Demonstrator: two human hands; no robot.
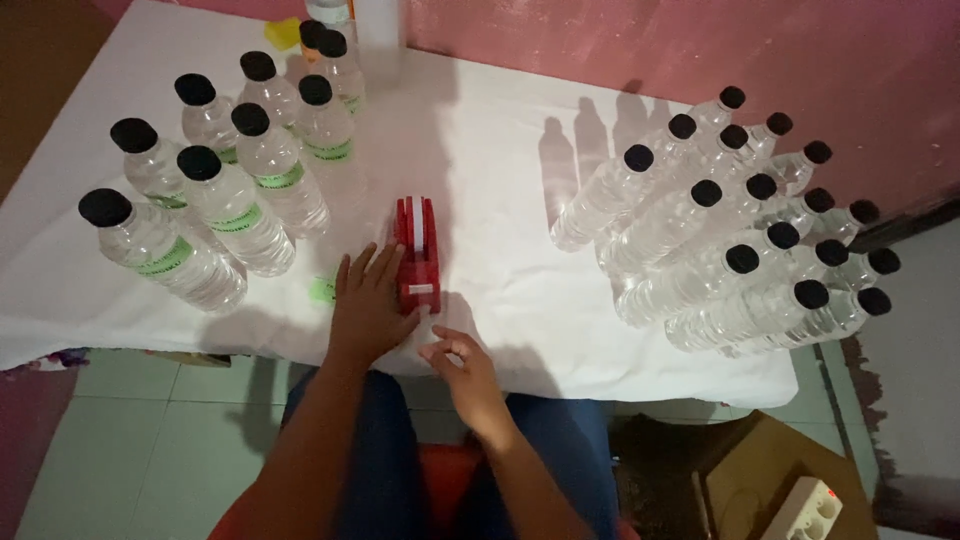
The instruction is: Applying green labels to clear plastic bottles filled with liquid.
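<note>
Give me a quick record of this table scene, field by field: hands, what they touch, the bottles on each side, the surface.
left hand: flat on the cloth, touching the dispenser's left side
right hand: at the table's near edge, fingers curled just below the dispenser; whether it holds anything cannot be told
dispenser: red tape dispenser, centre of table
labelled bottles: left group, upright, black caps, green labels
plain bottles: right group, upright, black caps, no labels
sticker: small green piece by the left hand
cloth: white, covers the table
</note>
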